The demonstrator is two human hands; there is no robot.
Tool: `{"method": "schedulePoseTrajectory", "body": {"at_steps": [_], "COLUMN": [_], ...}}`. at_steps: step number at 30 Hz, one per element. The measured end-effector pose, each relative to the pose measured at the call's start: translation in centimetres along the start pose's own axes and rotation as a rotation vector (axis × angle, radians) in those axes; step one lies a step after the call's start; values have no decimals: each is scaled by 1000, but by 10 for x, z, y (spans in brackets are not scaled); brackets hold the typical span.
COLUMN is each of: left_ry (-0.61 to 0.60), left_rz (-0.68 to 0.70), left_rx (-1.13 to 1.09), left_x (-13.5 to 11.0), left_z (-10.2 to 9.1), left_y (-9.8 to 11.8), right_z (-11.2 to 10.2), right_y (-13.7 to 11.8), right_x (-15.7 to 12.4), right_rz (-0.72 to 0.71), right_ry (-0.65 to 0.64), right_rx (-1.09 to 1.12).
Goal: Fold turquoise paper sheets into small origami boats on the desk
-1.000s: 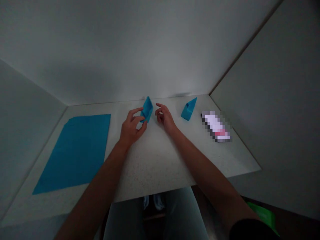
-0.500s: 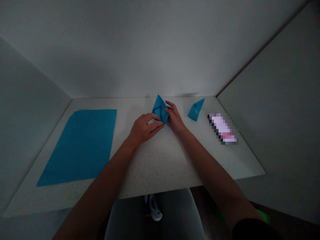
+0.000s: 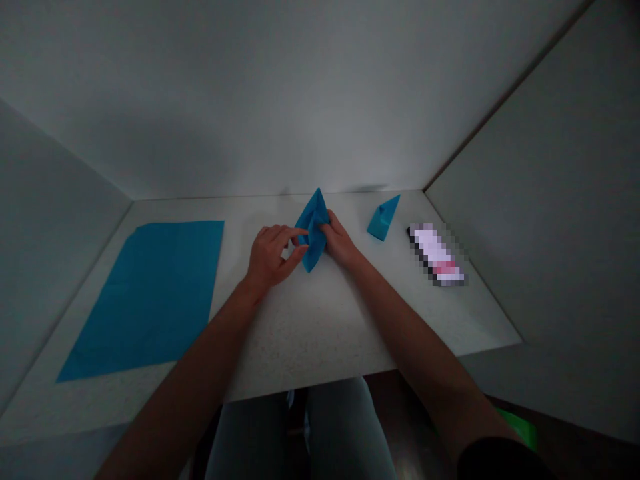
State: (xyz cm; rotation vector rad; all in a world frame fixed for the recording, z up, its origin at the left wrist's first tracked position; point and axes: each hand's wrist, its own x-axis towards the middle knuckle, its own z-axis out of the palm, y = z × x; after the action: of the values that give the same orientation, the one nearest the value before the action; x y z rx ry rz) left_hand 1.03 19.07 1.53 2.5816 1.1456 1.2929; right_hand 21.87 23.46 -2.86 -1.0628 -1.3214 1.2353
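Observation:
A folded blue paper piece [image 3: 315,227], diamond-shaped with pointed ends above and below, stands tilted over the middle of the table. My right hand [image 3: 341,241] grips its right edge, thumb on the near face and the other fingers hidden behind. At the left side of the paper is my left hand [image 3: 274,255]. Its index finger reaches across to the paper's central fold, while the thumb tip is at the lower left edge; the two are apart.
A large flat blue sheet [image 3: 150,293] lies on the left of the white table [image 3: 310,333]. Farther right are a smaller folded blue paper piece [image 3: 384,219] and a phone with a blurred screen [image 3: 436,253]. White walls [image 3: 280,100] enclose the back and sides.
The folded paper has turned, now showing a longer, narrower shape with its lower point down. My left thumb and index finger have come off its bottom corner and spread apart. The view has shifted slightly.

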Motion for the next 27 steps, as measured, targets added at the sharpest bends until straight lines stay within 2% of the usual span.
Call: {"method": "schedulePoseTrajectory", "body": {"at_steps": [3,8,14,20,27], "left_ry": [75,66,148,199,200], "left_rz": [-145,-275,-465,-538,-566], "left_rx": [26,-24,-190,-442,-624], "left_x": [-1,-1,1,4,5], "left_z": [4,7,6,8,12], "left_y": [-4,-9,-9,-12,-17], "right_z": [1,-1,-2,-2,-3], "right_y": [-1,-7,-14,-16,-13], "right_x": [-5,-9,-13,-12,-9], "right_rz": [-88,-204,-231,-224,-156], "right_ry": [-125,-266,-385,-359,-307], "right_rx": [-135,-219,-254,-156,-104]}}
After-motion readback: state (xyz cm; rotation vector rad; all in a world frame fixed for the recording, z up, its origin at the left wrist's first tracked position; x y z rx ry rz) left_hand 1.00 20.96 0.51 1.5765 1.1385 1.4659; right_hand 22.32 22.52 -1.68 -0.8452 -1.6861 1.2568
